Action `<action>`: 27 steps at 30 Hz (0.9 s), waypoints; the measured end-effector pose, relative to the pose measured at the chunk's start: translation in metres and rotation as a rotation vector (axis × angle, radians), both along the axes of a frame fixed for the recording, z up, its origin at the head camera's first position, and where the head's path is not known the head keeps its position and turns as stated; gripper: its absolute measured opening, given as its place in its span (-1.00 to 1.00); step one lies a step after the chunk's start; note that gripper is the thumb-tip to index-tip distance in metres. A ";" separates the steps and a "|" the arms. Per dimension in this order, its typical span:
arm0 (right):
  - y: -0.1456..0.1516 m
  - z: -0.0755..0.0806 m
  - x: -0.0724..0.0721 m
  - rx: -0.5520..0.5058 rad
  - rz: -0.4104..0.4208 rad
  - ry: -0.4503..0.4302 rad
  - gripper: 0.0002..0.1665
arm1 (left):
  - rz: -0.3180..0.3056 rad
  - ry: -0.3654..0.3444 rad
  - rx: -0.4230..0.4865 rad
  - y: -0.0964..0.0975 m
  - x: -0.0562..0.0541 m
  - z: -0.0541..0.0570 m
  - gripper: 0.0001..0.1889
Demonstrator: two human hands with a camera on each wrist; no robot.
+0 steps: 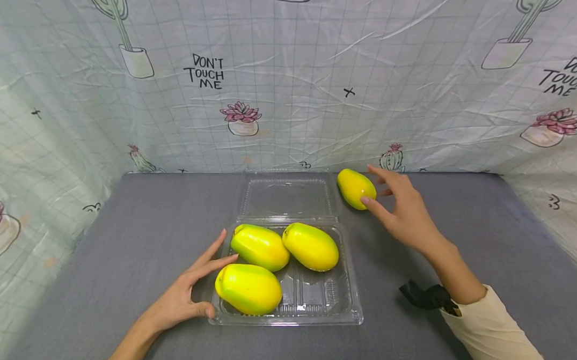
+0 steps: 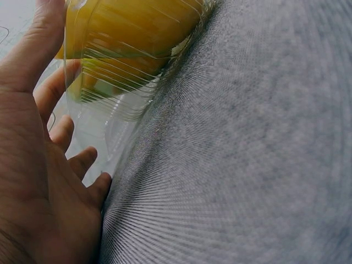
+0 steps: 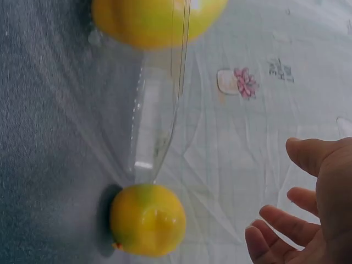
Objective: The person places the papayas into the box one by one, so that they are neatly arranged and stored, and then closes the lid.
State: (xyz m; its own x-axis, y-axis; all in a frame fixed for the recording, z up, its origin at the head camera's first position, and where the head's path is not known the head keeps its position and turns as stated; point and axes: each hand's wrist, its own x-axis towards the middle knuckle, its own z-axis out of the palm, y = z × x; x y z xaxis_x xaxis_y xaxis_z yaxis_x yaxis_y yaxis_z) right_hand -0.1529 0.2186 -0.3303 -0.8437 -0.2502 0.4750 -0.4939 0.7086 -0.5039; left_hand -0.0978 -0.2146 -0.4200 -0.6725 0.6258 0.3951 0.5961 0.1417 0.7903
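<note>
A clear plastic clamshell box [image 1: 318, 302] lies with its lid [image 1: 286, 197] folded back. Inside its base sit three yellow-green fruits that look like mangoes: one at near left [image 1: 249, 290], one behind it [image 1: 260, 248] and one at the right [image 1: 312, 247]. My left hand [image 1: 182, 294] rests with spread fingers along the box's left edge, its thumb by the near corner. A fourth mango-like fruit [image 1: 356, 189] lies on the cloth right of the lid. Beside that fruit hovers my right hand [image 1: 406, 212], fingers apart; the right wrist view shows a gap between fruit [image 3: 148, 220] and hand [image 3: 333, 203].
Grey cloth [image 1: 141, 235] covers the table. A pale curtain [image 1: 289, 83] printed with cacti and lettering hangs behind and at both sides, meeting the table's far edge just beyond the lid. A black strap [image 1: 426, 296] hangs at my right wrist.
</note>
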 end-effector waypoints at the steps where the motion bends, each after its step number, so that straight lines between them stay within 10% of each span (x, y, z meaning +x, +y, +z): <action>1: 0.001 -0.001 -0.001 -0.003 -0.008 -0.006 -0.27 | 0.000 -0.002 -0.001 0.000 0.000 0.000 -0.07; 27: 0.020 -0.028 -0.034 -0.015 -0.135 -0.147 -0.26 | 0.003 0.008 0.002 -0.001 0.000 -0.004 -0.07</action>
State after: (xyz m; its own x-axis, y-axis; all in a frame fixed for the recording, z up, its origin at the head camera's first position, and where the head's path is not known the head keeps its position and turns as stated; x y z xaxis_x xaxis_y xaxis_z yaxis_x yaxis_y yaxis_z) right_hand -0.1866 0.2387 -0.3582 -0.9295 -0.1240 0.3474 -0.3155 0.7554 -0.5743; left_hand -0.0979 -0.2152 -0.4239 -0.6711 0.6233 0.4014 0.6017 0.1417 0.7860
